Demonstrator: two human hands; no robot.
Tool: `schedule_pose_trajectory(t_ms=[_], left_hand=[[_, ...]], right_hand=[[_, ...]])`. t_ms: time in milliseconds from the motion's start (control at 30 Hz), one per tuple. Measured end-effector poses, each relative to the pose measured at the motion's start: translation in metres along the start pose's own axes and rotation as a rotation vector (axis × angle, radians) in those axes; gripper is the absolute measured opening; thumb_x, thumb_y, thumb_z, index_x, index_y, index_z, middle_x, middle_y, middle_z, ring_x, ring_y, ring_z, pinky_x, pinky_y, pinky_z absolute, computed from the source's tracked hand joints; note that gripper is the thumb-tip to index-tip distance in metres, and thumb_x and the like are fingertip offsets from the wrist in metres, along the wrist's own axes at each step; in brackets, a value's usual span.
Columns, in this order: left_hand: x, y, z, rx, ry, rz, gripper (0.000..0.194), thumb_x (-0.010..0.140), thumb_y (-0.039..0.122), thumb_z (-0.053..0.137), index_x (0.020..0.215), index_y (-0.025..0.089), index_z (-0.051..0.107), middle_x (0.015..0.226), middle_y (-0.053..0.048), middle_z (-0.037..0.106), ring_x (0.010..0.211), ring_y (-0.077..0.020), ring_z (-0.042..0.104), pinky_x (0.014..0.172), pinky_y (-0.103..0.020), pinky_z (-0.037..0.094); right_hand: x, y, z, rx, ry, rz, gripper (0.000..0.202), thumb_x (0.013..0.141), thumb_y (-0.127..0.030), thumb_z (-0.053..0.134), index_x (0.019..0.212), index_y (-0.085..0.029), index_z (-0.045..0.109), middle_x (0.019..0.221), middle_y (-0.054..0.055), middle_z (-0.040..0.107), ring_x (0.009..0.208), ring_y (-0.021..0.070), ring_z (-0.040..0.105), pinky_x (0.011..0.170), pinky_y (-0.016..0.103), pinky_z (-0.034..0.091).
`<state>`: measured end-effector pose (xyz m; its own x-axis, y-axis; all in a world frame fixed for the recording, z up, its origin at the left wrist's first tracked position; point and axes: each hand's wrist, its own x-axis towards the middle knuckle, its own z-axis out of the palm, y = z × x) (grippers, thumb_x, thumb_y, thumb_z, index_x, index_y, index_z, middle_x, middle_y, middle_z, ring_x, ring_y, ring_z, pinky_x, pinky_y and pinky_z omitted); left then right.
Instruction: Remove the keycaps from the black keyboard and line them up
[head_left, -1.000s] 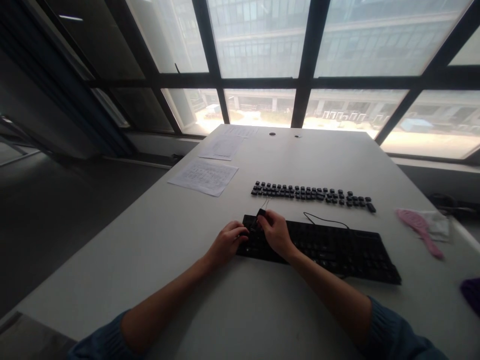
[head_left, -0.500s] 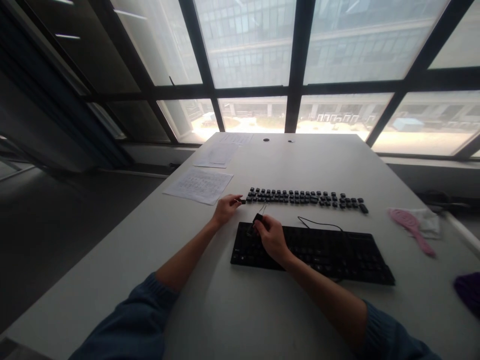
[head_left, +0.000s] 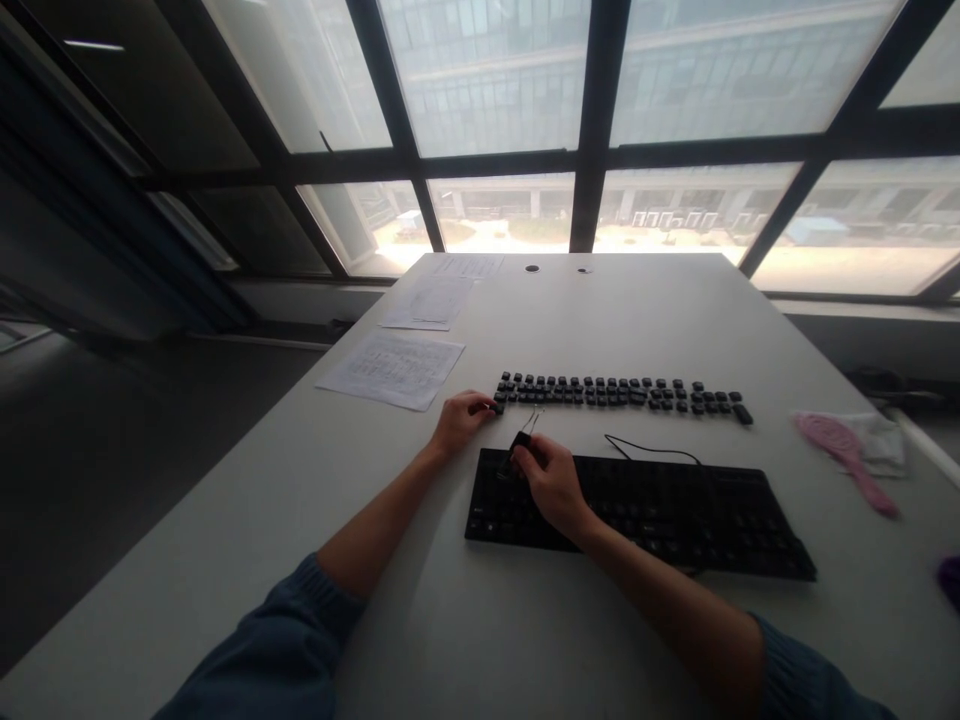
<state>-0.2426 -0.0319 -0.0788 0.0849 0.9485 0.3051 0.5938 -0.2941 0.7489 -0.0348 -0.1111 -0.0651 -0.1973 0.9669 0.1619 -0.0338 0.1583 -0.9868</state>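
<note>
My left hand [head_left: 459, 424] is at the left end of the keycap rows, thumb and fingertips pinched on a small black keycap [head_left: 499, 408]. It sits just below the other loose keycaps [head_left: 592, 392], which stand in rows on the desk. In my right hand [head_left: 553, 480] is a keycap puller [head_left: 520, 441] with a black handle, its thin wire loops pointing up and away from me. That hand hovers over the left part of a black keyboard [head_left: 675, 510], hiding some of it. Which keys are off the keyboard is too dark to tell.
Printed sheets [head_left: 394, 370] lie along the desk's left side. At the right, a pink hairbrush [head_left: 844, 455] rests partly on a white cloth or packet [head_left: 883, 445]. A black cable [head_left: 652, 447] loops behind the keyboard. A purple item [head_left: 951, 578] shows at the right edge.
My left hand has brought the keycap slightly right, against the end of the rows. My right hand still holds the puller in nearly the same place. The view has shifted a little.
</note>
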Motion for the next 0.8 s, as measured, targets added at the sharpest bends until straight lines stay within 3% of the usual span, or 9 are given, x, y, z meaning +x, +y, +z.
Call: schedule_pose_trajectory(t_ms=[533,700,800], left_hand=[[-0.001,-0.001,0.0,-0.062,0.08,-0.039,0.03,0.077,0.034,0.074,0.101,0.016,0.069,0.099,-0.008,0.07,0.079,-0.0181,0.068,0.074,-0.032,0.058],[-0.023,0.027,-0.01,-0.007,0.212,-0.013,0.024,0.09,0.036,0.06,0.103,0.018,0.068,0.101,-0.007,0.069,0.083,-0.017,0.065,0.069,-0.028,0.054],[-0.054,0.052,-0.013,0.011,0.186,0.032,0.021,0.094,0.034,0.054,0.102,0.02,0.068,0.099,-0.006,0.069,0.086,-0.0169,0.063,0.072,-0.028,0.052]], right_hand=[[-0.002,0.0,-0.001,0.006,0.025,-0.018,0.024,0.089,-0.038,0.059,0.076,-0.018,0.062,0.067,0.002,0.063,0.061,0.0168,0.056,0.058,0.026,0.045],[-0.009,-0.009,0.0,-0.018,0.072,-0.111,0.02,0.09,-0.033,0.057,0.077,-0.019,0.06,0.07,0.002,0.06,0.065,0.017,0.055,0.059,0.027,0.043],[-0.014,-0.02,-0.001,-0.173,-0.018,-0.279,0.021,0.09,-0.027,0.057,0.07,-0.02,0.057,0.069,0.001,0.055,0.066,0.0163,0.05,0.063,0.028,0.04]])
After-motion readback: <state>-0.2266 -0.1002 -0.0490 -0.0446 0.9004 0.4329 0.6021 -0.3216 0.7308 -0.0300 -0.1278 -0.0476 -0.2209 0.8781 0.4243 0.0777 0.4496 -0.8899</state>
